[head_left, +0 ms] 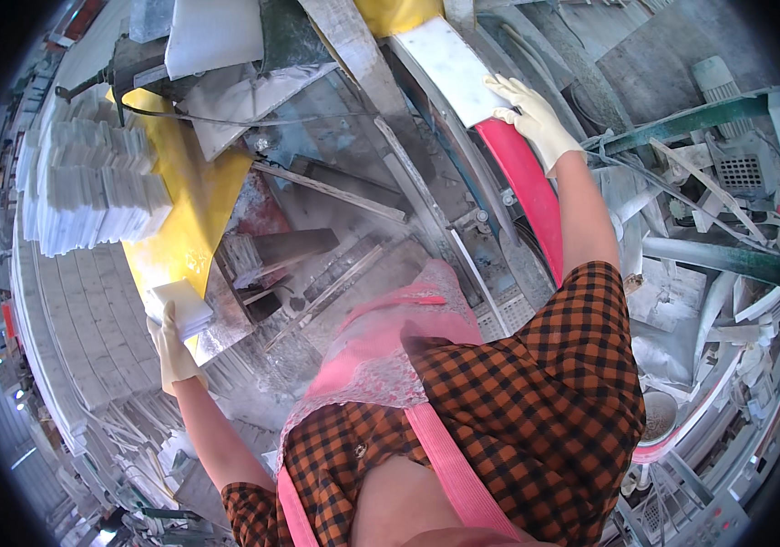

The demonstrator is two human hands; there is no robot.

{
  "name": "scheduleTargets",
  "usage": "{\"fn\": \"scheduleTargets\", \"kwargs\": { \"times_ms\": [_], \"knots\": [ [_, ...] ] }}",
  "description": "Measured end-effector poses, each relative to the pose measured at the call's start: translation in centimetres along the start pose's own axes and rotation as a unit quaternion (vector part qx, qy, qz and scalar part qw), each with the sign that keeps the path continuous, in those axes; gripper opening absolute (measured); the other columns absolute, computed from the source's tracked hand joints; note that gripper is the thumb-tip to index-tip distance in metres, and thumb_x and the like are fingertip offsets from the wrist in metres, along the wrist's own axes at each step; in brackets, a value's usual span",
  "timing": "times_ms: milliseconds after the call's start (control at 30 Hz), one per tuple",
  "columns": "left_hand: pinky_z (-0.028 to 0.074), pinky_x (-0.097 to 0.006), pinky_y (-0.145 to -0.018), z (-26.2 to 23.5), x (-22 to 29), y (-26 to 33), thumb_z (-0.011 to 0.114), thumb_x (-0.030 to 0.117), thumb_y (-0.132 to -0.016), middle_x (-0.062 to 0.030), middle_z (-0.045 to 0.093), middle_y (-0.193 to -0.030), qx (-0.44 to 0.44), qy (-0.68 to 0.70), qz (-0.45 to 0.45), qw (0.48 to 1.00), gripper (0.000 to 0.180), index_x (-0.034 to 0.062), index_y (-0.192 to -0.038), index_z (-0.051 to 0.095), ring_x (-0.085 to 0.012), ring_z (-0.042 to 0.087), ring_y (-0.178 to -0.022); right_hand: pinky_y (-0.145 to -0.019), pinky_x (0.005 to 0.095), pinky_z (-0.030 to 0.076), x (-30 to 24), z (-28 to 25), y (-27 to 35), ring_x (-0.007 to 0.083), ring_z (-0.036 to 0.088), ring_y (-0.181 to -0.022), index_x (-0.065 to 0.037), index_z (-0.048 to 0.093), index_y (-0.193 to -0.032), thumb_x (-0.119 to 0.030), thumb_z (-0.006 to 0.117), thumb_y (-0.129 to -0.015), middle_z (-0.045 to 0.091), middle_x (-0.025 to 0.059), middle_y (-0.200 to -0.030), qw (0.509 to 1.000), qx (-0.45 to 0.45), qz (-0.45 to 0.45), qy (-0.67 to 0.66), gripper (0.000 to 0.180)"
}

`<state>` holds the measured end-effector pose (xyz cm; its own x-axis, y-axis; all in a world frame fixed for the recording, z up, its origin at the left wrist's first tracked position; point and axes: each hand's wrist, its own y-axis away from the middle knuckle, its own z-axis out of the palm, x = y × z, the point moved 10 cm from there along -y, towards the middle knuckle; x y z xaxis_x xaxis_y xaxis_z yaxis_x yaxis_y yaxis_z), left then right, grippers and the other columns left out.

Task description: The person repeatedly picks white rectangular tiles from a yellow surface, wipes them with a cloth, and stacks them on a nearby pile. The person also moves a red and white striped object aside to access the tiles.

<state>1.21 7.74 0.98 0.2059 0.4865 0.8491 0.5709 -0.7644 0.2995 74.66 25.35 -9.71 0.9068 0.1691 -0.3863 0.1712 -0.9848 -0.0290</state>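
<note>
White tiles [186, 307] are lying in a small pile at the near end of the yellow sheet [185, 182], and the gloved left hand [172, 351] is gripping them. The gloved right hand [538, 120] is resting open at the near right corner of a white slab [447, 68], beside the red strip [522, 182]. Taller stacks [89, 187] are standing along the sheet's left edge.

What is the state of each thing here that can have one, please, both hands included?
Left hand: gloved, closed on small white slabs.
Right hand: gloved, fingers extended at the long white slab's edge.
Small white slabs: stacked together.
Long white slab: lying flat.
Left-side slab piles: stacked, edges uneven.
Pink apron: worn, dusty.
</note>
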Motion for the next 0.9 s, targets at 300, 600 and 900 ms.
{"fn": "scheduleTargets", "kwargs": {
  "times_ms": [300,600,900],
  "knots": [
    [0.027,-0.039,-0.121,-0.3,-0.2,-0.7,0.068,0.037,-0.095,-0.0175,0.038,-0.160,0.014,-0.005,0.006,1.000,0.089,0.0032,-0.163,0.021,-0.0293,0.038,-0.148,-0.116,0.0456,0.037,-4.0,-2.4,-7.7,0.0358,0.043,-0.143,-0.008,0.058,-0.143,-0.059,0.061,-0.093,0.051,0.0181,-0.152,0.987,0.142,0.064,0.043,0.071],
    [0.024,-0.039,-0.123,0.4,0.9,0.7,0.067,0.035,-0.096,-0.0139,0.036,-0.163,0.029,0.004,-0.024,0.999,0.087,0.0073,-0.164,0.020,-0.0272,0.035,-0.149,-0.120,0.0621,0.018,-9.2,1.2,-16.1,0.0302,0.032,-0.149,-0.007,0.060,-0.142,-0.050,0.058,-0.095,0.043,0.0167,-0.159,0.949,0.224,0.163,0.151,0.064],
    [0.025,-0.039,-0.123,0.5,1.2,1.1,0.068,0.034,-0.096,-0.0153,0.037,-0.162,0.020,0.015,0.002,1.000,0.088,0.0035,-0.163,0.020,-0.0284,0.035,-0.149,-0.122,0.0636,0.019,-7.7,2.7,-14.0,0.0251,0.034,-0.149,-0.017,0.051,-0.150,-0.043,0.050,-0.102,0.043,0.0040,-0.161,0.958,0.188,0.154,0.152,0.054]
  ]
}}
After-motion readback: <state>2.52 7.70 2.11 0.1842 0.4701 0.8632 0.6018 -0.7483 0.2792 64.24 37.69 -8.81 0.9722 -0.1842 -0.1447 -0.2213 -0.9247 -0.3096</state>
